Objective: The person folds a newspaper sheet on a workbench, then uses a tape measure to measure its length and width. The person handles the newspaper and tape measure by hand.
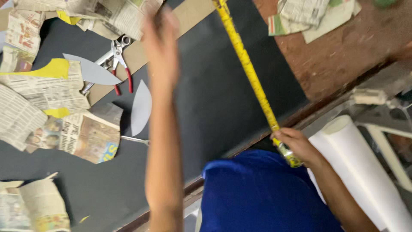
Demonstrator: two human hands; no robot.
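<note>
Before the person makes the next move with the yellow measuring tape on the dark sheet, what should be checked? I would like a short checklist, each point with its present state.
1. Near end of the measuring tape gripped by the right hand at the sheet's edge: ok.
2. Far end held by the left hand: cannot tell, the hand is blurred and the tape runs out of view.
3. Tape straight across the dark sheet: ok.
4. Tape flat against the sheet: cannot tell.
5. Path clear of the newspaper scraps and grey cutouts: ok.
6. Red-handled pliers away from the tape: ok.
</note>
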